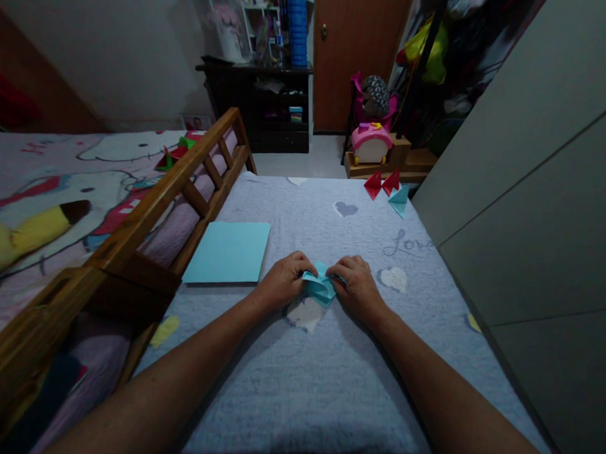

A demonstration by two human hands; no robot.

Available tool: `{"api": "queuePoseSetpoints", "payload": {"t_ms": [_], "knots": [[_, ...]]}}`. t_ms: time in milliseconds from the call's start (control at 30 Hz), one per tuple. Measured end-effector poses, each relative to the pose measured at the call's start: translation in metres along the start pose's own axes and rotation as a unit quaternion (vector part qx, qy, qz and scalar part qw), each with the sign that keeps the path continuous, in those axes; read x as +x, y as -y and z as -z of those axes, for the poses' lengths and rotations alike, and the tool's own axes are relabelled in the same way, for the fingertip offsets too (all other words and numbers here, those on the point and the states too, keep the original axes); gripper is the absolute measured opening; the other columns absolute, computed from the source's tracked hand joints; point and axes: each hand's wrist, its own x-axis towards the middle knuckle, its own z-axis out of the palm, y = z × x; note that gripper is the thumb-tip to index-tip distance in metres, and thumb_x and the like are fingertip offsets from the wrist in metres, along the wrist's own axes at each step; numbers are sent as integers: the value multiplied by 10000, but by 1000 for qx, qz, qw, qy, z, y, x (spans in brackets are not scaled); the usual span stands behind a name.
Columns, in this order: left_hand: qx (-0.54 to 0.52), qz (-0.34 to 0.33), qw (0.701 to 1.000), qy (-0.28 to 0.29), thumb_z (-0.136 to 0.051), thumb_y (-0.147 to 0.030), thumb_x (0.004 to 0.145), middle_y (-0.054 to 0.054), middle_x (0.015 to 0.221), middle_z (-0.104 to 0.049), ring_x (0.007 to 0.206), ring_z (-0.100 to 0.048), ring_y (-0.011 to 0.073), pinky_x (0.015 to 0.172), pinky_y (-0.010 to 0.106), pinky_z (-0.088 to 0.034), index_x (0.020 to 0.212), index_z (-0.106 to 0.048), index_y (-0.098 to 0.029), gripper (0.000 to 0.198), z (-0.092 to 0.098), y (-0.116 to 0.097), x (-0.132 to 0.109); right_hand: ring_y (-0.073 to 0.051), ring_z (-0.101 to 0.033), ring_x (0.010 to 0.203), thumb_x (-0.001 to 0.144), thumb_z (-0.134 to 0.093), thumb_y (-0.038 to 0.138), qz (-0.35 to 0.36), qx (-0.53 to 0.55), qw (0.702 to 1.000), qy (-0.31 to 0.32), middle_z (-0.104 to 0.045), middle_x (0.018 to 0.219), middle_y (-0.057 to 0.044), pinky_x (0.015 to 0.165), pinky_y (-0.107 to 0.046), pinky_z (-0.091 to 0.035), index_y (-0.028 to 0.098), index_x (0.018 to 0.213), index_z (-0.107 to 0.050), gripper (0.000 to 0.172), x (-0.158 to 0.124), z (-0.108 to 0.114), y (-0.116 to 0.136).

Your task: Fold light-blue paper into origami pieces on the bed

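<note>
A small piece of folded light-blue paper (320, 288) is held between my two hands, just above or on the blue bedspread (290, 377). My left hand (287, 278) pinches its left corner, thumb and fingers closed. On the opposite side, my right hand (355, 285) grips the right edge with its fingers curled in. The paper has several creased flaps, partly covered by my fingertips. To the left of my left hand lies a flat stack of light-blue square paper (228, 252).
Two red folded paper pieces (372, 185) and a light-blue folded piece (399, 200) sit at the bed's far right corner. A wooden rail (179, 196) borders the left side. A pale cabinet wall (545, 194) stands close on the right.
</note>
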Motion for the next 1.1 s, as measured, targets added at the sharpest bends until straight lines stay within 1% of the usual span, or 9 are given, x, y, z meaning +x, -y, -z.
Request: {"api": "queuePoseSetpoints", "payload": {"t_ms": [67, 233, 400, 600, 800, 933, 1100], "knots": [[0, -6, 1000, 1, -559, -20, 735, 28, 897, -619, 865, -612, 167, 817, 279, -464, 839, -736, -178, 259, 1, 1, 2, -239, -494, 934, 877, -625, 137, -1, -2, 1000, -2, -650, 933, -67, 822, -365, -351, 214, 951, -724, 145, 0, 0, 0], [0, -16, 1000, -20, -536, 4, 706, 33, 881, -631, 871, -609, 175, 819, 288, -464, 816, -708, -162, 263, 2, 1, 1, -236, -494, 932, 876, -616, 127, -4, 9, 1000, -4, -646, 935, -64, 836, -366, -355, 211, 942, -721, 150, -1, 3, -1], [7, -30, 999, -16, -520, 9, 680, 36, 897, -633, 890, -610, 180, 836, 296, -468, 833, -701, -168, 296, 2, 0, -1, -226, -492, 906, 875, -611, 112, -4, 29, 1000, 2, -638, 907, -61, 832, -352, -371, 207, 900, -716, 144, -3, 9, -8], [13, -48, 999, -2, -515, -7, 697, 41, 903, -630, 895, -612, 184, 838, 301, -470, 842, -693, -170, 282, 4, 0, 0, -219, -501, 889, 873, -615, 104, -2, 36, 999, 6, -639, 884, -59, 826, -348, -386, 202, 872, -718, 143, -2, 13, -11], [25, -47, 999, 4, -533, -47, 740, 41, 915, -630, 891, -610, 185, 838, 307, -469, 859, -691, -175, 236, 4, 0, 0, -217, -511, 894, 862, -624, 97, -7, 38, 999, 10, -646, 883, -56, 826, -349, -393, 210, 864, -727, 153, -2, 15, -12], [23, -47, 999, 3, -525, -47, 735, 44, 911, -627, 897, -609, 189, 842, 309, -467, 843, -684, -171, 229, 4, 1, 0, -216, -509, 891, 860, -627, 90, -4, 33, 999, 9, -647, 887, -60, 828, -349, -392, 198, 859, -729, 148, -2, 15, -14], [22, -42, 999, 1, -508, -13, 699, 37, 899, -630, 893, -609, 184, 839, 299, -468, 842, -685, -174, 279, 4, 0, 0, -208, -496, 882, 883, -607, 106, 13, 14, 1000, 18, -643, 900, -58, 821, -343, -389, 204, 879, -735, 162, -3, 16, -12]]}}
